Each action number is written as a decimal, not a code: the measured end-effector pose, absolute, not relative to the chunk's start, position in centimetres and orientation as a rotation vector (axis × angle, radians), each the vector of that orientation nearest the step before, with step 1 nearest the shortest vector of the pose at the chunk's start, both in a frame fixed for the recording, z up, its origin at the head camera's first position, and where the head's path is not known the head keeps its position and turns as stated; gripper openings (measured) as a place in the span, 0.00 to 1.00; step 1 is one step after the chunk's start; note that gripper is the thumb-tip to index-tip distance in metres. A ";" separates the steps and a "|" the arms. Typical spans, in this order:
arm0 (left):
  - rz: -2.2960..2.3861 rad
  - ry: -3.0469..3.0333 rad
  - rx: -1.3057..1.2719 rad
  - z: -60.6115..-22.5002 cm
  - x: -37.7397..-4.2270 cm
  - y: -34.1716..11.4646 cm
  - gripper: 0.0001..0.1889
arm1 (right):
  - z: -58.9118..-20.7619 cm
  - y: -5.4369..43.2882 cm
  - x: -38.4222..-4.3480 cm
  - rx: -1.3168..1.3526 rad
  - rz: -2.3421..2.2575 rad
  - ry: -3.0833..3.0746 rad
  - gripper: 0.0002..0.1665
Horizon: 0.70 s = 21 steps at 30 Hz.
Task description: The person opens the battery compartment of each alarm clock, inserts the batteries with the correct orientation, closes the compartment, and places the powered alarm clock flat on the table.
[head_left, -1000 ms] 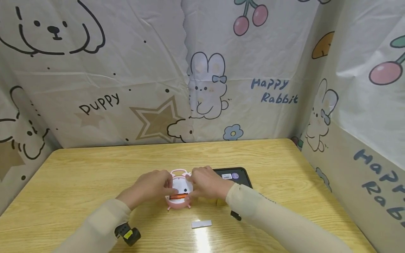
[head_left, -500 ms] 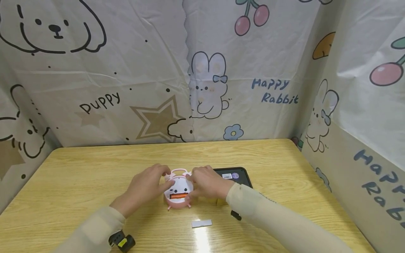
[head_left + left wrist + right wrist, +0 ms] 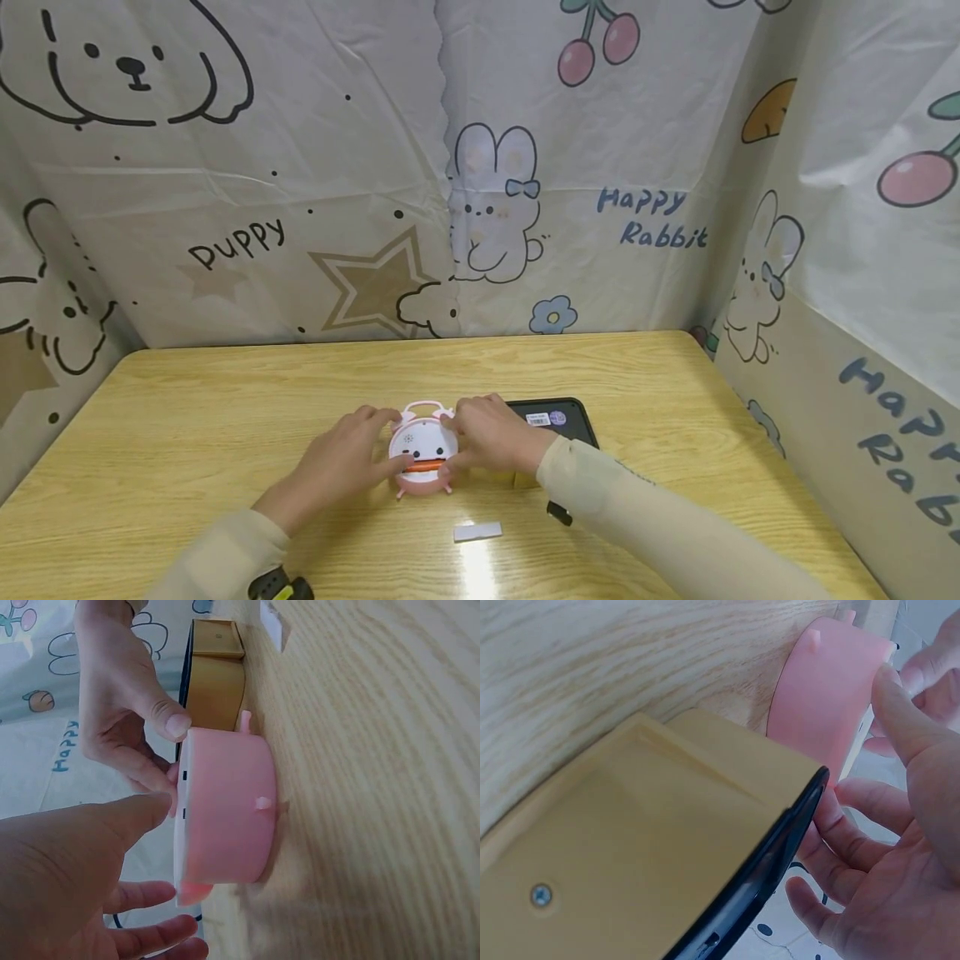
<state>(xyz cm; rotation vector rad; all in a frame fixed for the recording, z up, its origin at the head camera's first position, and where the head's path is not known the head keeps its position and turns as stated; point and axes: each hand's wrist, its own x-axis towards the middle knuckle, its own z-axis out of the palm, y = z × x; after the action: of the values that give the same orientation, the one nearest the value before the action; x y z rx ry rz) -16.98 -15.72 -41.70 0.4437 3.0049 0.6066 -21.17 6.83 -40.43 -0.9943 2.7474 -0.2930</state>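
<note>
A pink alarm clock (image 3: 425, 435) lies on the table with its white back up and its little feet toward me. In that back is an open slot with an orange battery (image 3: 427, 466) lying in it. My right hand (image 3: 495, 435) holds the clock by its right side, thumb near the lower edge and fingers by the right bell. On the other side my left hand (image 3: 337, 458) has its thumb over the left end of the slot. Its fingers reach loosely toward the left bell, as the left wrist view shows beside the pink case (image 3: 229, 806).
A small white cover strip (image 3: 477, 532) lies on the table in front of the clock. Close behind the right hand stands a yellow box-like thing with a black top (image 3: 573, 417), its yellow side (image 3: 652, 825) near the right wrist. Printed cloth hangs behind the table.
The left hand drew back from the slot toward the left bell, then its thumb came down again to the slot's left end. The right hand and clock stay put.
</note>
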 end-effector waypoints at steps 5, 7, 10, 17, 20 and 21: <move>0.604 2.990 0.498 -42.1 -16.7 -15.7 0.40 | -40.6 6.9 -21.1 -1.010 -0.299 2.756 0.42; 0.595 2.985 0.509 -42.3 -16.6 -15.6 0.42 | -40.6 6.9 -21.2 -1.019 -0.306 2.761 0.41; 0.576 2.990 0.499 -42.5 -16.5 -15.6 0.44 | -40.8 7.0 -21.2 -1.036 -0.315 2.767 0.41; 0.605 2.995 0.479 -42.6 -16.4 -15.5 0.45 | -41.1 7.1 -21.1 -1.036 -0.367 2.772 0.40; 0.613 2.992 0.476 -42.6 -16.5 -15.4 0.45 | -41.1 7.2 -21.1 -1.038 -0.373 2.784 0.39; 0.612 2.991 0.476 -42.6 -16.5 -15.4 0.45 | -41.1 7.2 -21.1 -1.042 -0.368 2.790 0.39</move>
<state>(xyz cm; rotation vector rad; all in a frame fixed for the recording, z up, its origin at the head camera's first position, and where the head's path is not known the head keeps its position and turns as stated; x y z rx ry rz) -16.47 -15.44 -42.58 0.4759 2.9912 0.6116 -21.13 7.17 -41.10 -1.0416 2.7899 -0.3675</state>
